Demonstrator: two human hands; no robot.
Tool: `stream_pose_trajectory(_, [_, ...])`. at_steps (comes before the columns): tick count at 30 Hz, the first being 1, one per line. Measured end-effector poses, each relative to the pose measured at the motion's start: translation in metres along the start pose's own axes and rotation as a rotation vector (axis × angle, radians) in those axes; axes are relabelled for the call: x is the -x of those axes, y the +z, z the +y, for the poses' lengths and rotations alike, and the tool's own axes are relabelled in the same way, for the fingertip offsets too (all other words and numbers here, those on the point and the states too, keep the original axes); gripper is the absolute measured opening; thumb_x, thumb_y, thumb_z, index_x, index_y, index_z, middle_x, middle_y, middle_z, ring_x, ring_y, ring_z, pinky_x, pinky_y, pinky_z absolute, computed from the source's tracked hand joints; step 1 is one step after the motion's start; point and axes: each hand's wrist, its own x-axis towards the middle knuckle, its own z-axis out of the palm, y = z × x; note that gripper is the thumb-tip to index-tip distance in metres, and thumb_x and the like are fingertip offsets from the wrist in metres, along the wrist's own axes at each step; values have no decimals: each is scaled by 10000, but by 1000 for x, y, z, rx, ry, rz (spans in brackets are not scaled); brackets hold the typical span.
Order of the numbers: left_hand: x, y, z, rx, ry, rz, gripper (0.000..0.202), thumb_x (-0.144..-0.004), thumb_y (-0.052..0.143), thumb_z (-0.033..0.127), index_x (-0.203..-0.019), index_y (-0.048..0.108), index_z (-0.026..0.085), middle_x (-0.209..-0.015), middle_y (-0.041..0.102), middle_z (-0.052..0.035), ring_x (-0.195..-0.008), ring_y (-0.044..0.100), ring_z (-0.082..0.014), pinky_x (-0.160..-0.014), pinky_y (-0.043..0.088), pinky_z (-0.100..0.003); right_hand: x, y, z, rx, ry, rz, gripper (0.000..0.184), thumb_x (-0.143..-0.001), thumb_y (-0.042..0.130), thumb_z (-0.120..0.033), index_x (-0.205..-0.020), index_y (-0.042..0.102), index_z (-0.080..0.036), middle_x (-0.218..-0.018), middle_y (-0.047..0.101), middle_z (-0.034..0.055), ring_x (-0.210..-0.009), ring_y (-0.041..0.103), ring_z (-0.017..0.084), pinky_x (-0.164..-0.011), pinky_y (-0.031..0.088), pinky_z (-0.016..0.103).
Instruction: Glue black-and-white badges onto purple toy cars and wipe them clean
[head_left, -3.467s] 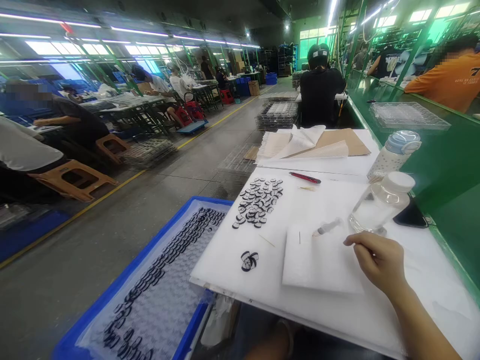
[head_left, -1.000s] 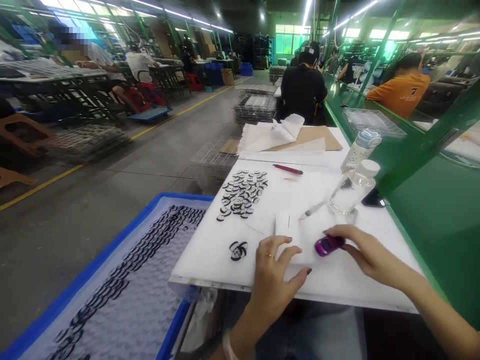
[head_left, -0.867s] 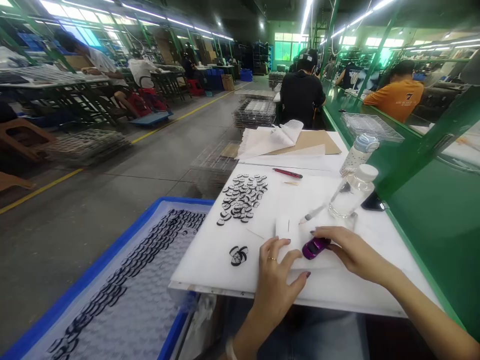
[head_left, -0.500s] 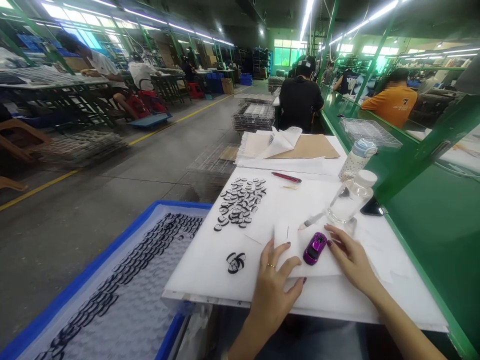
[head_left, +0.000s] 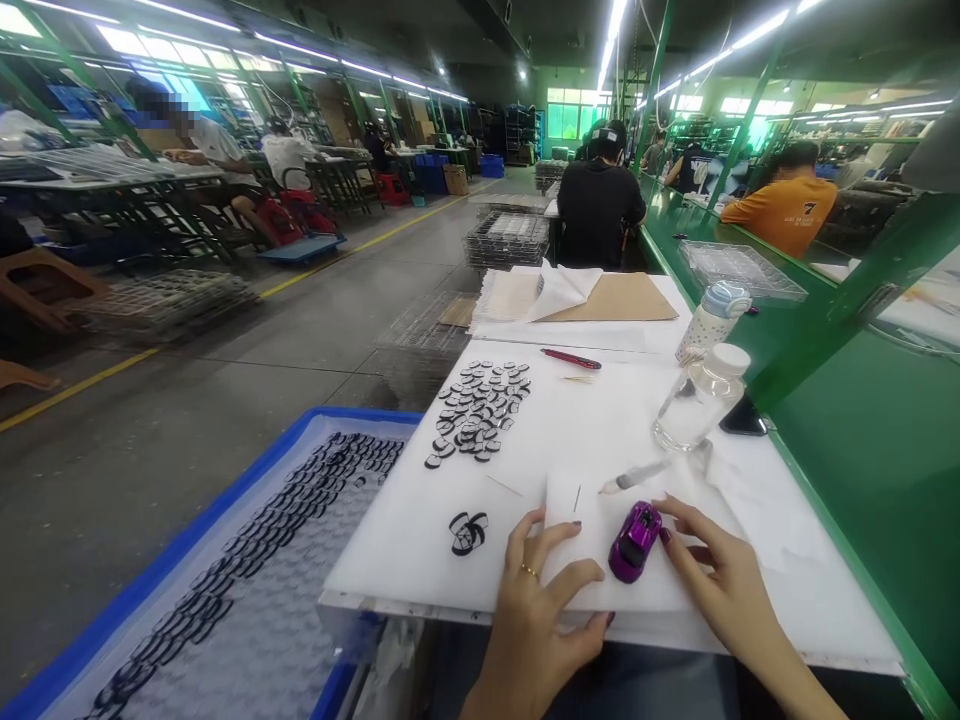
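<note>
A small purple toy car (head_left: 635,541) rests on a thin white sheet (head_left: 574,550) near the table's front edge. My right hand (head_left: 724,575) is beside its right side, thumb and index fingertips at the car's edge, fingers apart and not wrapped round it. My left hand (head_left: 551,600) lies with fingers spread on the sheet's left part, left of the car and apart from it. A thin dark needle-like piece (head_left: 577,498) lies beyond my left fingers. A syringe-like tube (head_left: 634,477) lies beyond the car, its tip pointing left.
Many black-rimmed clear pieces (head_left: 480,410) lie on the table's left, with a small cluster (head_left: 468,533) nearer. A blue-rimmed tray (head_left: 315,415) of similar pieces stands at lower left. A clear bottle (head_left: 694,405), patterned bottle (head_left: 712,318), phone (head_left: 744,416) and red cutter (head_left: 571,358) are farther back.
The white sheet has slid toward me, with the car, needle-like piece and syringe-like tube on it. Both my hands have moved nearer too. The bottles and loose pieces have stayed put.
</note>
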Motion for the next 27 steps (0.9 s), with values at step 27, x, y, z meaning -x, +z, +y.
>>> stream_pose_trajectory(27, [-47, -28, 20, 135, 10, -648, 664, -828, 714, 103, -1440, 469, 179, -1161, 598, -100, -1090, 577, -271, -953, 572, -445, -12, -9, -22, 417, -500, -26, 236, -966, 530, -266, -1117, 708, -299, -1183, 691, 63, -1087, 651, 276, -898, 564, 488])
